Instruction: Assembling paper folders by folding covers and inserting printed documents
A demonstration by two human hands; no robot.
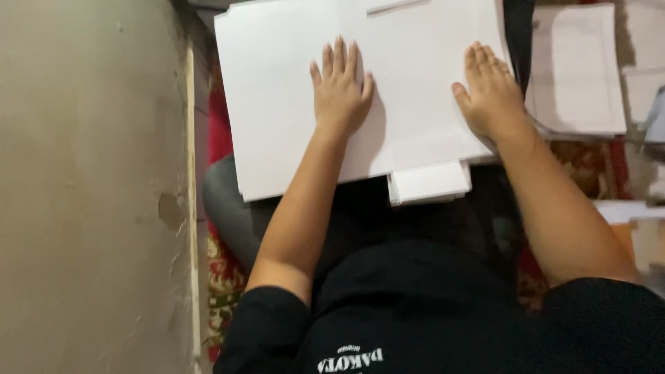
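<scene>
both hands (415,90) lie flat on smooth white paper sheet (277,90).

Both hands (415,93) lie flat on the sheet (277,104) (stack (429,183) beneath).

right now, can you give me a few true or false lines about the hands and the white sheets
1. Both hands lie flat, palms down, on the large white sheet. True.
2. The left hand is curled into a fist. False: its fingers are spread out flat.
3. A smaller stack of white sheets sticks out from under the large sheet's near edge. True.
4. The right hand holds a pen. False: it holds nothing and rests near the sheet's right edge.
5. The sheets lie on a bare blue floor. False: a red patterned carpet shows beside them.
</scene>
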